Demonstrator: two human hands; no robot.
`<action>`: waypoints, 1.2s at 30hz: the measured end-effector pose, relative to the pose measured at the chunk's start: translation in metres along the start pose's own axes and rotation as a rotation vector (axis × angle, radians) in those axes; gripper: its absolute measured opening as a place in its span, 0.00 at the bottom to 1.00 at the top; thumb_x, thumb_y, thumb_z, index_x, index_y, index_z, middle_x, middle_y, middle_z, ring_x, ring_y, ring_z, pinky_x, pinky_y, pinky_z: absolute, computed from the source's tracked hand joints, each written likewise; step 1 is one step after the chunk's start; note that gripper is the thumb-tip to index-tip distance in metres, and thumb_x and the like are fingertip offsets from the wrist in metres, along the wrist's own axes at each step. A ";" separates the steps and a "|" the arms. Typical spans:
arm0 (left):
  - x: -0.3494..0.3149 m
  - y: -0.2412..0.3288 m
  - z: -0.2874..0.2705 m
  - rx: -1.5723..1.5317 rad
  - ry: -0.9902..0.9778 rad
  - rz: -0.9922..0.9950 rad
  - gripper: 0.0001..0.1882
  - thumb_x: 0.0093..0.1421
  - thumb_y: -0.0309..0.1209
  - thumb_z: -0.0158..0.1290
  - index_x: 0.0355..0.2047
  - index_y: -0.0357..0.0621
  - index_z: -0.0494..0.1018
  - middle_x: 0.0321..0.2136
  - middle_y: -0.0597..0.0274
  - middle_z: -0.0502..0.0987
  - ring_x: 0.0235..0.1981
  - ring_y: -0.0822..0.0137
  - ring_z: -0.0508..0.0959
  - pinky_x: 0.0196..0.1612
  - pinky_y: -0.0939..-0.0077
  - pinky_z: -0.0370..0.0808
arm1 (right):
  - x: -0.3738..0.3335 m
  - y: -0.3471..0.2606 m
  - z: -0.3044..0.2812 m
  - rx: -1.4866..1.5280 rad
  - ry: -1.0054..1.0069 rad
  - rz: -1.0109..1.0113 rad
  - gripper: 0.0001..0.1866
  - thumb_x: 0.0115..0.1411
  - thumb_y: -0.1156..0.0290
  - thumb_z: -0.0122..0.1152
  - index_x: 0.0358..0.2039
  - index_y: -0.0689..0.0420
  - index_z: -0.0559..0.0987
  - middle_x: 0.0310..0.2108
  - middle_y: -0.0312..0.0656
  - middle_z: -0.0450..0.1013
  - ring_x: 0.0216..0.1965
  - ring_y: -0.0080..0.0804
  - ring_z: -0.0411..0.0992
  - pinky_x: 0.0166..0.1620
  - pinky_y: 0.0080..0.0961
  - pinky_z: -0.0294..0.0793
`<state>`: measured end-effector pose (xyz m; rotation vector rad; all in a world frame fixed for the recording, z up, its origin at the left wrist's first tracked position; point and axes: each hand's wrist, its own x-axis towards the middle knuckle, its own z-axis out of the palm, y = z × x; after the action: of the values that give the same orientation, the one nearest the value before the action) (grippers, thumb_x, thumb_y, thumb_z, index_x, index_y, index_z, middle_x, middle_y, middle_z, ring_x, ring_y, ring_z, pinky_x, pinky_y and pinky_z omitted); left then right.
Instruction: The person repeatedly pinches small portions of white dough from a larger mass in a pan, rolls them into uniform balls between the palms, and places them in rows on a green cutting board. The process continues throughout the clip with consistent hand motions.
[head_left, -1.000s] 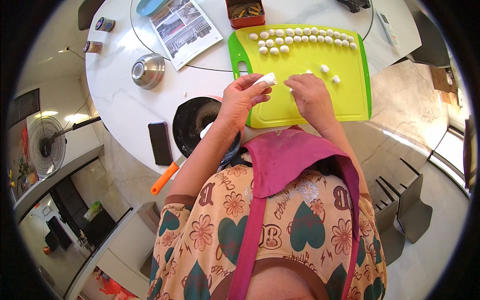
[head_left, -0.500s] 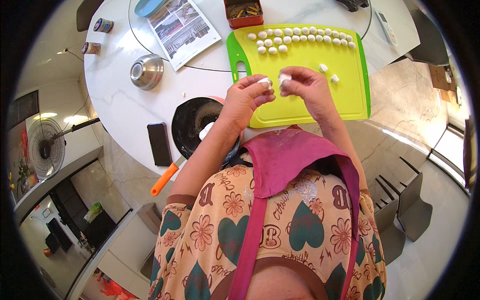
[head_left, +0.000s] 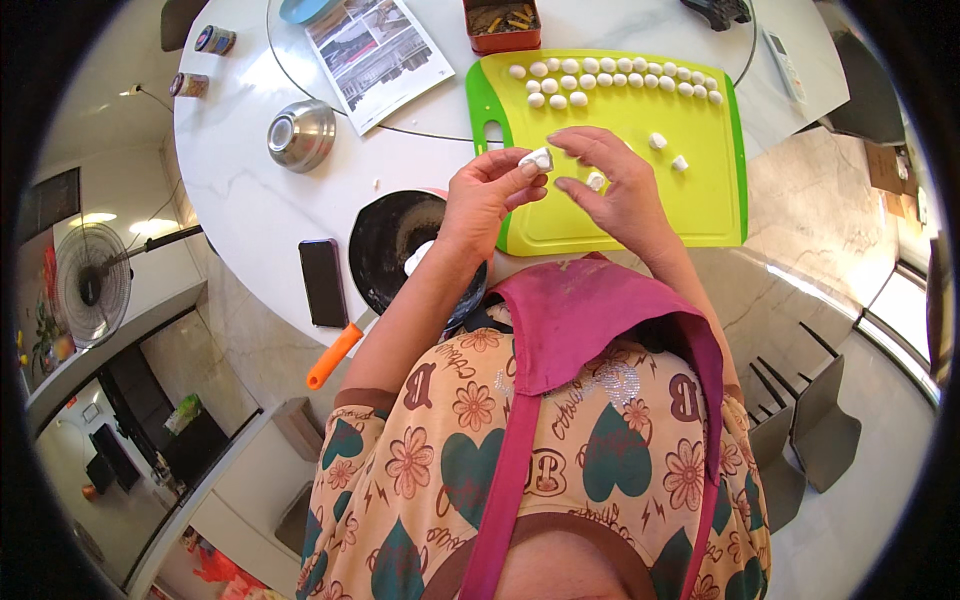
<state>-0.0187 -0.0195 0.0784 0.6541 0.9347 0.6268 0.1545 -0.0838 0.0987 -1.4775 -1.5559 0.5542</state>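
My left hand (head_left: 485, 190) pinches a lump of white dough (head_left: 537, 159) between thumb and fingertips, above the left part of the yellow-green cutting board (head_left: 690, 205). Beside it my right hand (head_left: 622, 185) is open, thumb and fingers spread apart. A small piece of dough (head_left: 596, 181) shows by the right thumb, apart from the fingers; whether it lies on the board or is still dropping, I cannot tell. Two rough dough pieces, one nearer (head_left: 680, 163) and one farther (head_left: 657, 141), lie to the right. Several round white dough balls (head_left: 605, 80) stand in rows along the board's far edge.
Left of the board, a black pan (head_left: 385, 235) with an orange handle (head_left: 335, 356) holds white dough (head_left: 419, 258), partly behind my left forearm. Around it are a phone (head_left: 322, 283), a metal bowl (head_left: 301, 135) and a printed sheet (head_left: 385, 65). A red tin (head_left: 503, 42) stands beyond the board.
My right hand has opened and let go of its dough piece, which now shows below its fingers. My left hand keeps its lump. The whole view has shifted slightly.
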 end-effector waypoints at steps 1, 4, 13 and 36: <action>-0.001 0.000 0.002 0.001 -0.009 0.010 0.13 0.58 0.24 0.59 0.44 0.34 0.75 0.38 0.57 0.80 0.37 0.66 0.80 0.42 0.73 0.81 | 0.003 -0.008 0.001 0.083 -0.006 -0.003 0.17 0.50 0.79 0.64 0.43 0.58 0.79 0.43 0.44 0.75 0.44 0.41 0.73 0.47 0.32 0.75; -0.004 0.001 0.007 0.028 -0.045 0.028 0.13 0.58 0.24 0.59 0.43 0.34 0.75 0.37 0.57 0.80 0.35 0.67 0.81 0.40 0.74 0.81 | 0.004 -0.010 0.000 0.106 -0.031 -0.022 0.15 0.50 0.79 0.65 0.41 0.59 0.80 0.40 0.44 0.75 0.39 0.38 0.75 0.42 0.27 0.76; -0.001 0.004 0.000 -0.170 -0.128 -0.109 0.14 0.61 0.27 0.57 0.46 0.35 0.72 0.34 0.59 0.77 0.35 0.66 0.80 0.41 0.72 0.81 | -0.005 0.008 -0.005 0.790 0.039 0.528 0.12 0.53 0.79 0.67 0.39 0.63 0.79 0.34 0.37 0.77 0.31 0.20 0.76 0.37 0.18 0.77; 0.017 -0.027 0.021 -0.732 -0.688 -0.033 0.28 0.70 0.44 0.36 0.66 0.42 0.54 0.64 0.56 0.60 0.64 0.62 0.61 0.68 0.65 0.56 | 0.026 -0.032 0.043 -0.268 -0.290 -0.429 0.32 0.54 0.53 0.57 0.59 0.50 0.69 0.63 0.48 0.58 0.68 0.52 0.49 0.66 0.58 0.42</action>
<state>0.0129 -0.0297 0.0588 0.1568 0.0439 0.6000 0.1046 -0.0541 0.1107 -1.2319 -2.1730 0.3229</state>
